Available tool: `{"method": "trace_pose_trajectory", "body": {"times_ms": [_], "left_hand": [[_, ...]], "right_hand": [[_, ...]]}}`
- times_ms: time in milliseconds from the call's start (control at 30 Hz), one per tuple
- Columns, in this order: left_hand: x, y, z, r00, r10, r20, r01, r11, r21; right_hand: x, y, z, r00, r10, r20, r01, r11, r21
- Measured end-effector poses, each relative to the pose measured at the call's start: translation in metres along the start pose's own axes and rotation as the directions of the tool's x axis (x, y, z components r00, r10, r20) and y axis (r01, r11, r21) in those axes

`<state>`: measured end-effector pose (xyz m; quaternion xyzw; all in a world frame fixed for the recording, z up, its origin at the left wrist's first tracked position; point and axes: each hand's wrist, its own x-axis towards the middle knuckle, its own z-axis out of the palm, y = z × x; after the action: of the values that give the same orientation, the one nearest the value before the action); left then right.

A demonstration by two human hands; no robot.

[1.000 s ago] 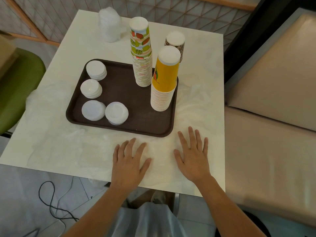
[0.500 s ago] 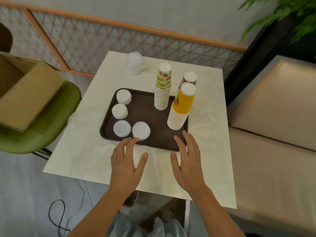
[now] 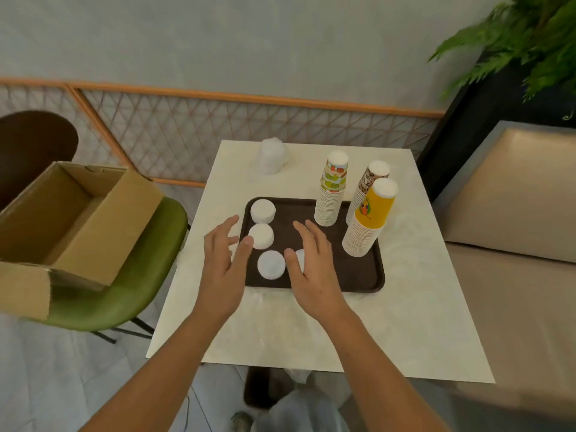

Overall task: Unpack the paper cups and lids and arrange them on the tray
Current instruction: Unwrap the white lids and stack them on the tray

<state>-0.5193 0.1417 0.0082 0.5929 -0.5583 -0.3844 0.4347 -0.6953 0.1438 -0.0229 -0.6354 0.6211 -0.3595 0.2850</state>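
Just between left hand (image 3: 223,260) and right hand (image 3: 311,265), both spread, empty: lid stack (image 3: 271,265).

Rectangular plastic tray (image 3: 352,269): dark brown, plain.
Round plastic lid stacks (image 3: 262,211): plain white.
Tall paper cup stack (image 3: 332,194): white with a red, green and orange fruit print.
Front paper cup stack (image 3: 372,213): yellow top cup with an orange-green motif, white rims below.
Rear paper cup stack (image 3: 371,179): brown-and-white speckled print.
Square table top (image 3: 311,332): cream, faint marbling.
Moulded chair seat (image 3: 124,291): olive green.
Cardboard box (image 3: 78,213): tan.

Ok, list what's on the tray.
On the tray: three white lid stacks, a fruit-print cup stack and a yellow cup stack. The right hand hides most of a fourth lid stack.
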Motion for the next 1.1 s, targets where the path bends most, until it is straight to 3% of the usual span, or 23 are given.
{"method": "trace_pose_trajectory", "body": {"times_ms": [567,900,1100], "left_hand": [[0.079,0.049,-0.04,1.0,-0.026,0.011,0.025,0.997,0.071],[0.227,0.003,-0.037,0.979,0.008,0.202,-0.038,0.988,0.148],[0.343,-0.049,-0.015,0.959,-0.061,0.276,0.015,0.987,0.163]], "right_hand": [[0.108,-0.043,-0.015,0.999,-0.004,0.054,-0.006,0.982,0.187],[0.22,-0.02,0.033,0.961,0.275,-0.024,-0.262,0.936,0.236],[0.31,0.014,0.079,0.873,0.484,-0.059,-0.442,0.838,0.321]]}}
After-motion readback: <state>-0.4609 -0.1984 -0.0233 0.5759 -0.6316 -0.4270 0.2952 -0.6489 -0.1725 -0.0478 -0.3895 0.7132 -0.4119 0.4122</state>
